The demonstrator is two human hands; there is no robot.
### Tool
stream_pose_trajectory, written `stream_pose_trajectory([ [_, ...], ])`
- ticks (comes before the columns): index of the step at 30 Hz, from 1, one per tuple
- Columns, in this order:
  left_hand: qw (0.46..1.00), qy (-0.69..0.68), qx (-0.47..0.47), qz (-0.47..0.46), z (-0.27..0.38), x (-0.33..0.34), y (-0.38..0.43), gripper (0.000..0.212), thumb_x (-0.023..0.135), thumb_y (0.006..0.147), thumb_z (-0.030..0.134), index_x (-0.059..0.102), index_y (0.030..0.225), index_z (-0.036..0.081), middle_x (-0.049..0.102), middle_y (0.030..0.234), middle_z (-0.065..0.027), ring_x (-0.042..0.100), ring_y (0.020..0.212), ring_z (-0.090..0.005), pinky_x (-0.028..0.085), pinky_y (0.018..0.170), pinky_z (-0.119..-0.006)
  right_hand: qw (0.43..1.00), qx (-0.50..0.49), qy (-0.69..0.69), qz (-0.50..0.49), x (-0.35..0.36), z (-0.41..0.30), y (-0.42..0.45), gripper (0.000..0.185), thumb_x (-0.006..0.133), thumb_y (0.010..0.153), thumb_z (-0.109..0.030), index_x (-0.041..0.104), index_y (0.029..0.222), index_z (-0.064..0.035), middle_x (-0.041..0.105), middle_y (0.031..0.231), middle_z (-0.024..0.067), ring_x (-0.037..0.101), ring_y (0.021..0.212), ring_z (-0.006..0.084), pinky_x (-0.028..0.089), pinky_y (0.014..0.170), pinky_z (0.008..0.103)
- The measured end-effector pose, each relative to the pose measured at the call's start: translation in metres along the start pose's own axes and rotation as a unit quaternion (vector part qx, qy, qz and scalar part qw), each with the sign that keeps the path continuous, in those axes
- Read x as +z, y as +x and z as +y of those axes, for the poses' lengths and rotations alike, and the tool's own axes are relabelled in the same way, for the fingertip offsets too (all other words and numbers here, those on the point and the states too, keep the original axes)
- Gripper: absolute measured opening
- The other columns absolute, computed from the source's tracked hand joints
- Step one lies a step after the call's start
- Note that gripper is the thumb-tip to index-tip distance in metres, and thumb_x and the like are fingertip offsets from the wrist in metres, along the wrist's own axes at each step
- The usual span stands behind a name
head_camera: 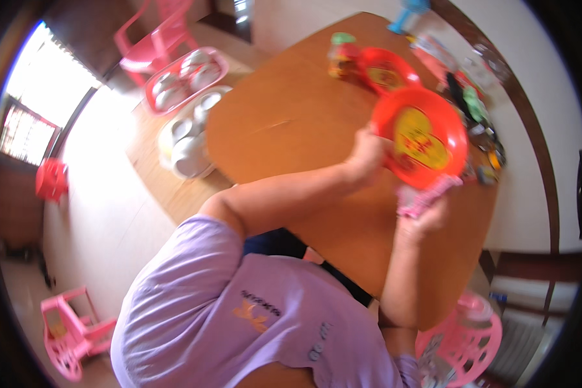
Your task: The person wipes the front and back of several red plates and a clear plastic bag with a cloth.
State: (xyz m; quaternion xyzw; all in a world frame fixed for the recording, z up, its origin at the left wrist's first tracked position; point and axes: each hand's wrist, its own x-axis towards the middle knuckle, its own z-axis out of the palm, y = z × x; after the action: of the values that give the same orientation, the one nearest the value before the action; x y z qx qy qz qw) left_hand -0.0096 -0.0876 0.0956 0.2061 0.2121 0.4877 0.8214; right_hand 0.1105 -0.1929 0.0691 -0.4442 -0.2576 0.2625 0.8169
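Observation:
A round red plastic plate or tray point(458, 140) with a yellow patterned middle is tilted up above the wooden table point(281, 126). My left hand point(368, 154) grips its near left rim. Against its lower rim my right hand point(429, 213) holds a pink and white cloth point(419, 199). Just beyond the plate lies a second red tray or plate point(385, 70), also with a yellow middle. Beside that one is a jar with a green lid point(343, 41). The fingers behind the plate and cloth are partly hidden.
Left of the table are a pink basket point(149, 97) of bowls and a pale tray point(165, 160) with white bowls. Assorted small items, including a black object point(458, 94), line the table's right edge by the wall. A blue object point(407, 14) stands at the far corner. Pink chairs point(475, 344) stand around.

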Motion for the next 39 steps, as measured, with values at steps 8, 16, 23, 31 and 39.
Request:
stream_pose_trajectory([
  [8,0.969,0.124,-0.207,-0.048,-0.027,-0.005,-0.014,0.022,0.053,0.067,-0.011,0.065,0.085,-0.01,0.064,0.071,-0.019,0.061,0.05,-0.032,0.053,0.045,-0.044,0.918,-0.301,-0.224,-0.125,-0.057,-0.032,0.049,0.037,0.042,0.102,-0.028,0.056,0.129,-0.0078,0.063,0.114,0.0104,0.065,0.099,0.022,0.055,0.092,0.0399],
  [16,0.865,-0.093,-0.479,-0.116,-0.058,-0.011,-0.026,0.019,0.052,0.061,-0.005,0.055,0.079,-0.009,0.054,0.069,-0.0254,0.055,0.054,-0.045,0.048,0.049,-0.05,0.849,-0.248,-0.409,-0.225,-0.054,-0.061,0.054,0.045,0.044,0.102,-0.026,0.048,0.14,-0.0015,0.058,0.133,0.0177,0.062,0.111,0.0238,0.054,0.094,0.0362],
  [23,0.812,-0.05,-0.567,-0.131,-0.063,-0.015,-0.032,0.013,0.055,0.061,-0.001,0.053,0.074,-0.003,0.054,0.066,-0.0217,0.057,0.053,-0.0387,0.046,0.048,-0.047,0.977,0.126,0.045,-0.168,-0.031,-0.089,0.043,0.05,0.044,0.103,-0.034,0.044,0.142,-0.0022,0.059,0.128,0.0184,0.059,0.114,0.0297,0.046,0.104,0.0408],
  [31,0.774,-0.005,-0.581,-0.251,-0.052,-0.021,-0.031,0.021,0.054,0.067,0.01,0.058,0.081,-0.005,0.064,0.072,-0.0263,0.065,0.055,-0.0391,0.046,0.045,-0.043,0.888,0.144,0.147,-0.411,-0.034,-0.063,0.068,0.052,0.059,0.093,-0.045,0.056,0.125,-0.0042,0.062,0.103,0.0118,0.057,0.102,0.0284,0.039,0.105,0.042],
  [39,0.782,0.148,-0.527,-0.298,-0.04,-0.011,-0.041,0.036,0.055,0.079,0.023,0.064,0.095,-0.008,0.067,0.081,-0.0254,0.071,0.065,-0.0365,0.055,0.044,-0.041,0.906,0.109,0.198,-0.359,-0.051,-0.049,0.061,0.057,0.059,0.089,-0.06,0.058,0.102,-0.0049,0.063,0.088,0.0102,0.052,0.083,0.0227,0.041,0.079,0.0351],
])
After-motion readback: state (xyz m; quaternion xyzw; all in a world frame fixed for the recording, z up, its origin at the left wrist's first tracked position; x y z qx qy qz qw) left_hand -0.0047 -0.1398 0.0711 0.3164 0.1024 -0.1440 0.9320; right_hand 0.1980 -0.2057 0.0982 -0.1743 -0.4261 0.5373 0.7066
